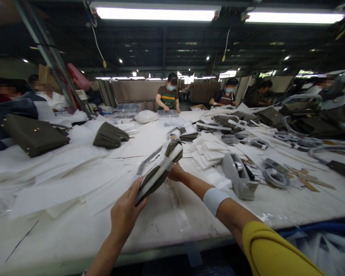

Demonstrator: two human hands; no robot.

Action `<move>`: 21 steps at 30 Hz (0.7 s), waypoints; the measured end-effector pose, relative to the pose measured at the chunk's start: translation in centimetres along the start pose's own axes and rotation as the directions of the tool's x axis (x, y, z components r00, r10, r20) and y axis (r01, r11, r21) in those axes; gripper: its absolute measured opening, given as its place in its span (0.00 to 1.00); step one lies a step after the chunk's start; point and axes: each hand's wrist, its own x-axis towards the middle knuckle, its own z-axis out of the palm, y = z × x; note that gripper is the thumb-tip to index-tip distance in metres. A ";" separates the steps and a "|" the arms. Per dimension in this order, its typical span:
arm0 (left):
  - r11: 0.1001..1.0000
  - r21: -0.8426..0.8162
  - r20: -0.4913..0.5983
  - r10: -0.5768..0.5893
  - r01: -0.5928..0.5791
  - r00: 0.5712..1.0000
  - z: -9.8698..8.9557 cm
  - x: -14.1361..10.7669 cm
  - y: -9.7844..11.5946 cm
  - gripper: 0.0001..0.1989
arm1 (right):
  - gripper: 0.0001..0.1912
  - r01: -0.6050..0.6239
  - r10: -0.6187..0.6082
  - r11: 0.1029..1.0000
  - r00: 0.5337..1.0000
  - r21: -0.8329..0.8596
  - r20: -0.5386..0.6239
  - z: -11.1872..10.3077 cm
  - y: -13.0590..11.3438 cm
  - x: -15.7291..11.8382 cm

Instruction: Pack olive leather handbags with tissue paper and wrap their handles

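Observation:
My left hand [128, 204] grips the lower near end of a dark olive handbag [158, 179], with the thumb on one side and fingers on the other. The bag is tilted above the table, its far end higher. A white strip [153, 177] runs along its edge, and clear wrapping shows on its upper side. My right hand [176, 172] is closed at the far right side of the bag; its fingertips are hidden behind it. A grey tape dispenser [239, 177] stands to the right of my right forearm, which wears a pale band [215, 200].
White sheets [71, 168] cover the table's left side, with olive bags [36, 134] on them. Stacked white pieces [211, 147], coiled wrapped straps [276, 176] and tan strips [310, 180] lie at right. Across the table, a masked person [168, 96] handles flat clear-wrapped items.

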 end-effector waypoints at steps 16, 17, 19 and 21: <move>0.943 0.072 -0.126 0.332 -0.326 0.935 -0.2 0.8 5.0 0.30 | 0.35 -0.004 0.016 0.984 0.997 0.176 -0.069 3.2 -9.5 -16.5; 0.932 0.078 -0.119 0.361 -0.354 0.925 -0.3 0.5 5.7 0.29 | 0.35 0.045 -0.024 0.981 0.994 0.190 -0.108 2.8 -9.9 -16.4; 0.905 0.097 -0.104 0.424 -0.415 0.900 -0.1 -0.4 6.9 0.26 | 0.30 0.190 -0.145 0.954 0.969 0.231 -0.198 1.4 -10.6 -17.0; 0.873 0.120 -0.091 0.483 -0.472 0.871 0.6 -1.9 7.4 0.24 | 0.23 0.332 -0.254 0.906 0.922 0.261 -0.292 -0.2 -11.2 -18.6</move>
